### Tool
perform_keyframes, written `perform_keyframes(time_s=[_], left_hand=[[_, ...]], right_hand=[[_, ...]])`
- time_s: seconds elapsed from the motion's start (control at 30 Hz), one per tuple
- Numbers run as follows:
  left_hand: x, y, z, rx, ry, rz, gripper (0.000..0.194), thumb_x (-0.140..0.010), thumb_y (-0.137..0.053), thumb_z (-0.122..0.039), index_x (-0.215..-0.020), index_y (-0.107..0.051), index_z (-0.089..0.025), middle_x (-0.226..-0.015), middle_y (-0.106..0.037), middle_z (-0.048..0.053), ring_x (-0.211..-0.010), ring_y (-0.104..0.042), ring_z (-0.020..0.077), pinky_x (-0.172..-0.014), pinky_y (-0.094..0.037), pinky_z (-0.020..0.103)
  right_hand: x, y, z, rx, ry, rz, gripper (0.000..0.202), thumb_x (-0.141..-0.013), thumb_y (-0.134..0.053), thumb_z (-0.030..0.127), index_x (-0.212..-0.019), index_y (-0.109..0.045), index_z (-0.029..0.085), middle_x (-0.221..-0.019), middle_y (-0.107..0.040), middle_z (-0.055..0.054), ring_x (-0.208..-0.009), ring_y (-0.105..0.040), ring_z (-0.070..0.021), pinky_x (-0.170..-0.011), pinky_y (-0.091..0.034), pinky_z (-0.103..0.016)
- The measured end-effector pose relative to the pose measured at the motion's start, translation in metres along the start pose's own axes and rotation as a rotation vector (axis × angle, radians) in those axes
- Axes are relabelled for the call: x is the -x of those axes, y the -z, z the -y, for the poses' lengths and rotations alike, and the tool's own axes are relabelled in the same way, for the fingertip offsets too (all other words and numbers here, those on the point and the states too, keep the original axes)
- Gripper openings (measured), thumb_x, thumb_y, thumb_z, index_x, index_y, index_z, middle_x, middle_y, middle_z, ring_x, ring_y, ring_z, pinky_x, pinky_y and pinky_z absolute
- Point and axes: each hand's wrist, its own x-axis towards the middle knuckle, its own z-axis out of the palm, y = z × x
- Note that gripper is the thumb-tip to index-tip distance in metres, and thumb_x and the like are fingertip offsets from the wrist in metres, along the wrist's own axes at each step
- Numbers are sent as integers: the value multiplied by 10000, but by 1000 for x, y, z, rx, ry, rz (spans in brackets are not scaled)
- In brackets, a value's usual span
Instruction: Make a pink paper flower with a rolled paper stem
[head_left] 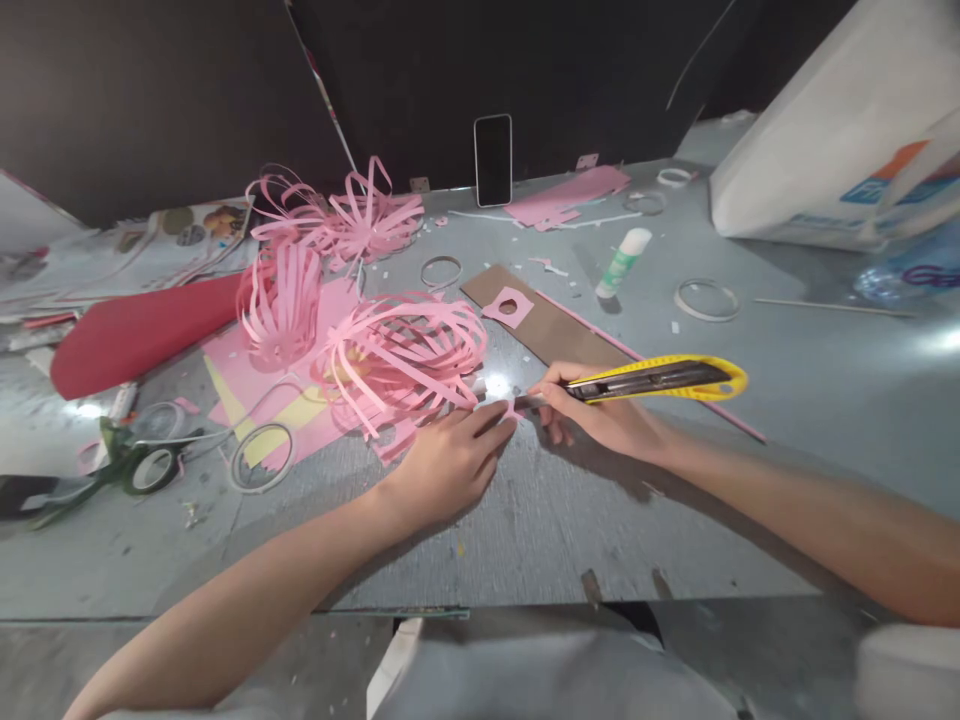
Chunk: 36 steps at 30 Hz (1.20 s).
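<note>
My right hand (pixel 592 415) is closed around a yellow and black utility knife (pixel 652 380), its blade pointing left. The blade's tip is close to a small pink paper piece (pixel 513 409) between my two hands. My left hand (pixel 454 465) has its fingers together on that piece, its fingertips partly hiding it. Just beyond my left hand lies a bunch of looped pink paper strips (pixel 409 350). A strip of brown cardboard (pixel 551 325) lies beyond my right hand, with a pink paper square with a hole (pixel 510 306) on it.
A phone (pixel 493 160) leans upright at the back. A glue stick (pixel 624 262) stands right of the cardboard. Green-handled scissors (pixel 120 455), tape rings (pixel 261 458) and red paper (pixel 142 335) are at left. A white bag (pixel 817 140) and plastic bottle (pixel 915 275) stand at right.
</note>
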Motion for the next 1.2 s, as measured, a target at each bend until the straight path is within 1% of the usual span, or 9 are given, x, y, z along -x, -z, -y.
perform_keyframes(time_s=[0.17, 0.37, 0.5, 0.6, 0.8, 1.07, 1.2], left_hand=[[0, 0, 1, 1, -11, -19, 395, -1052, -529, -133, -1428, -646, -149, -1505, -679, 144, -1170, -753, 280, -984, -664, 477], [-1, 1, -1, -9, -3, 1, 400, -1036, -537, -121, -1417, -655, -149, -1508, -677, 143, -1131, -757, 279, -940, -673, 467], [0, 1, -1, -21, 0, 1, 413, -1040, -538, -127, -1434, -653, -174, -1510, -675, 141, -1154, -749, 282, -959, -668, 472], [0, 0, 0, -13, -1, -5, 427, -1032, -544, -124, -1440, -654, -189, -1507, -677, 139, -1150, -757, 276, -953, -671, 464], [0, -1, 0, -19, -10, -9, 416, -1032, -545, -123, -1430, -656, -178, -1507, -676, 141, -1127, -769, 271, -942, -673, 458], [0, -1, 0, -29, -23, -21, 386, -1049, -536, -128, -1413, -660, -160, -1498, -680, 154, -1184, -748, 295, -977, -666, 489], [-1, 0, 0, -40, -23, -5, 384, -1059, -526, -137, -1418, -659, -171, -1499, -677, 155, -1188, -742, 298, -972, -665, 496]], right_hand=[[1, 1, -4, -10, 9, -11, 330, -1109, -624, 495, -947, -647, 208, -783, -708, 1, -590, -700, -122, -510, -551, -245], [0, 0, -2, -16, 13, -9, 331, -1109, -629, 489, -936, -649, 207, -775, -704, 6, -585, -695, -115, -516, -554, -239], [-3, 1, -3, -85, -17, -2, 353, -1088, -650, 523, -921, -640, 212, -760, -706, 5, -566, -691, -122, -486, -545, -239], [-4, 2, -6, -127, -40, 0, 353, -1078, -662, 536, -950, -646, 207, -769, -715, -1, -565, -692, -125, -472, -542, -238], [-5, 3, -11, -142, -43, 4, 340, -1086, -661, 512, -961, -662, 196, -765, -719, -3, -565, -696, -123, -476, -552, -232], [-8, 5, -12, -190, -73, 32, 343, -1072, -683, 519, -979, -681, 189, -759, -729, -3, -555, -696, -122, -469, -548, -230], [-9, 5, -11, -197, -84, 46, 343, -1061, -697, 525, -986, -690, 191, -753, -726, -2, -552, -699, -126, -462, -542, -231]])
